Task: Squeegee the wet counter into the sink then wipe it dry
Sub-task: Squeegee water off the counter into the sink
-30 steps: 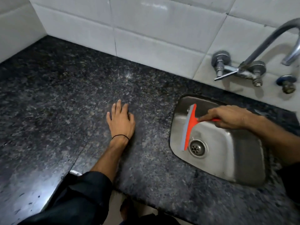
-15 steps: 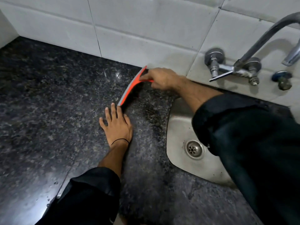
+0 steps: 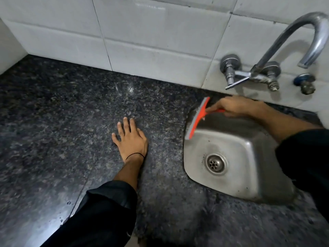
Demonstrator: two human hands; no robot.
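Two hands are at work. Right hand [image 3: 233, 106] has its fingers curled tight around the orange handle of the squeegee [image 3: 196, 118], whose blade lies across the left rim of the sink [image 3: 249, 182]. Left hand [image 3: 130, 138] rests flat, fingers spread, on the dark counter [image 3: 62, 122].

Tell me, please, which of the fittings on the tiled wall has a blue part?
The small valve furthest right, past the gooseneck faucet; its top is blue, while the lever valve and the faucet are plain chrome.
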